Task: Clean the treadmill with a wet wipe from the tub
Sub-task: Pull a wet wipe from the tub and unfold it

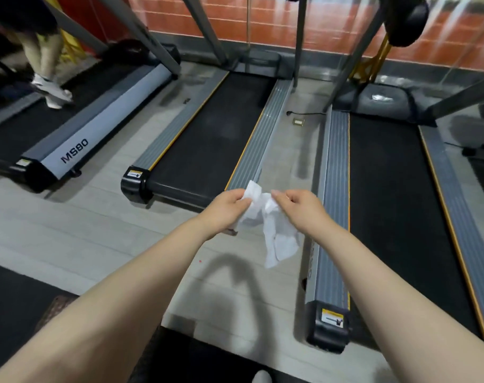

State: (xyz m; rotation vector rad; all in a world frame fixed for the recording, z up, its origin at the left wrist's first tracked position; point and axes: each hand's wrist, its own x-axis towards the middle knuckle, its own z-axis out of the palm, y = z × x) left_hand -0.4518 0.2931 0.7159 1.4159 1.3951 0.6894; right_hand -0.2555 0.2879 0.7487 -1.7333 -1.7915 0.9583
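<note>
Your left hand [226, 208] and right hand [298, 207] each pinch the crumpled wet wipe [274, 233] between curled fingers — it hangs above the floor; treadmills [395, 205] stand ahead.

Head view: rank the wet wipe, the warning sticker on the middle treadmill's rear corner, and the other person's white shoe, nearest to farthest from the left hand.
1. wet wipe: pinched in the left hand, the right hand holding its other end.
2. warning sticker: up and to the left, on the middle treadmill's black rear corner.
3. white shoe: far upper left, on the MS80 treadmill.
</note>
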